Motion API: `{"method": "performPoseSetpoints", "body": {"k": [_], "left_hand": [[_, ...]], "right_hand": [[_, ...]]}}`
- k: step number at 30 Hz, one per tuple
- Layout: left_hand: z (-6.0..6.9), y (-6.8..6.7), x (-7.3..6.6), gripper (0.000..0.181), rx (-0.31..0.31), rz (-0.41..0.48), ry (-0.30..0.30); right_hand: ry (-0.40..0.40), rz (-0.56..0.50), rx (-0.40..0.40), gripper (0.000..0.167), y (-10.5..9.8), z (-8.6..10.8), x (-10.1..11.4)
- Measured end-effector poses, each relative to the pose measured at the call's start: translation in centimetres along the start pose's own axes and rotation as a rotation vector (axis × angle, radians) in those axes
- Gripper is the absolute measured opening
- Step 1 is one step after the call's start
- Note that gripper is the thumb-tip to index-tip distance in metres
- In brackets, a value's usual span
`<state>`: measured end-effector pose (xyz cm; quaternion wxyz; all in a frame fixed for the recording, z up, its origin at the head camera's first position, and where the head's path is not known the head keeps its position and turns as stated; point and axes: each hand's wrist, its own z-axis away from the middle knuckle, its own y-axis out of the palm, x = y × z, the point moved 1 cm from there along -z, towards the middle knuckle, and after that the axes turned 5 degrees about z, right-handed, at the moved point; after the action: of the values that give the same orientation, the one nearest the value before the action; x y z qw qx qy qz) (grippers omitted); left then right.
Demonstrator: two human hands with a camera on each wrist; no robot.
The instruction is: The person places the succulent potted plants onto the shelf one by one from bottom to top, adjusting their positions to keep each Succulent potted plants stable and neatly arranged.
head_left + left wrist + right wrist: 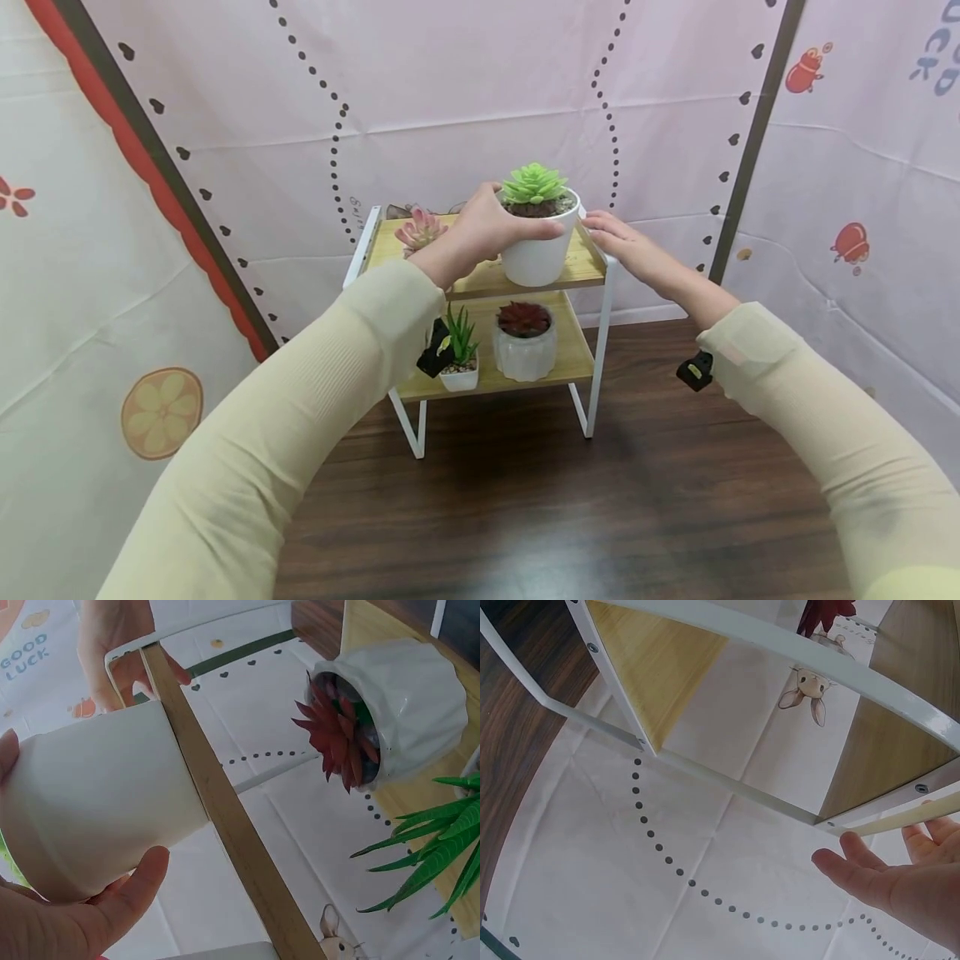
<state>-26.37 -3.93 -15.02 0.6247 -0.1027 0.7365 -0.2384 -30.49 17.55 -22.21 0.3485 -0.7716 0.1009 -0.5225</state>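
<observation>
My left hand (pixel 483 227) grips a white round pot (pixel 534 260) with a bright green artificial succulent (pixel 534 183) in it, thumb and fingers on opposite sides. The pot stands at the right part of the shelf rack's upper board (pixel 480 284); in the left wrist view its base meets that board's edge. My right hand (pixel 633 252) is at the rack's right end, fingers loosely extended by the white side rail (pixel 780 656). Whether its fingertips touch the rail is hard to tell. A pink succulent (pixel 422 228) sits on the upper board's left, partly hidden by my left arm.
On the lower board (pixel 570 354) stand a dark red succulent in a white ribbed pot (pixel 525 354) and a spiky green plant in a small white pot (pixel 460 379). White metal legs (pixel 600 367) rise from the dark wooden floor (pixel 540 500). Patterned cloth (pixel 480 83) hangs behind.
</observation>
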Motion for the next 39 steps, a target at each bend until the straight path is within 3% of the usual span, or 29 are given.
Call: {"method": "performPoseSetpoints", "body": {"k": [7,18,20,25,28,31,33,35,39], "left_hand": [[-0.2,0.0,-0.1,0.074,-0.007,0.015,-0.012],[-0.3,0.2,0.1,0.089,0.0,0.074,-0.047],[-0.2,0.3,0.1,0.092,-0.01,0.055,-0.043],[0.4,0.3,-0.3,0.112,-0.06,-0.089,-0.051],[1.7,-0.1,-1.0,0.117,-0.051,-0.172,-0.06],[3.7,-1.0,-1.9,0.116,-0.021,-0.253,-0.016],[5.3,-2.1,-2.4,0.114,-0.027,-0.307,0.059],[7.1,-3.4,-2.4,0.108,-0.055,-0.3,0.13],[9.8,-6.3,-1.2,0.095,-0.169,-0.327,0.249]], "right_hand": [[-0.014,-0.002,0.001,0.049,0.0,-0.1,-0.3],[0.006,-0.009,0.007,0.052,-0.1,0.1,-0.3],[0.007,-0.008,0.007,0.051,0.0,0.1,-0.3],[0.016,-0.006,0.005,0.052,0.1,0.2,-0.4],[0.003,-0.011,0.001,0.051,0.2,0.2,-0.4],[-0.003,-0.015,-0.01,0.05,0.3,0.1,-0.4],[0.002,-0.015,-0.012,0.05,0.4,0.1,-0.4],[0.01,-0.015,-0.012,0.05,0.4,0.1,-0.3],[0.026,-0.019,-0.011,0.052,0.5,0.1,-0.2]]}}
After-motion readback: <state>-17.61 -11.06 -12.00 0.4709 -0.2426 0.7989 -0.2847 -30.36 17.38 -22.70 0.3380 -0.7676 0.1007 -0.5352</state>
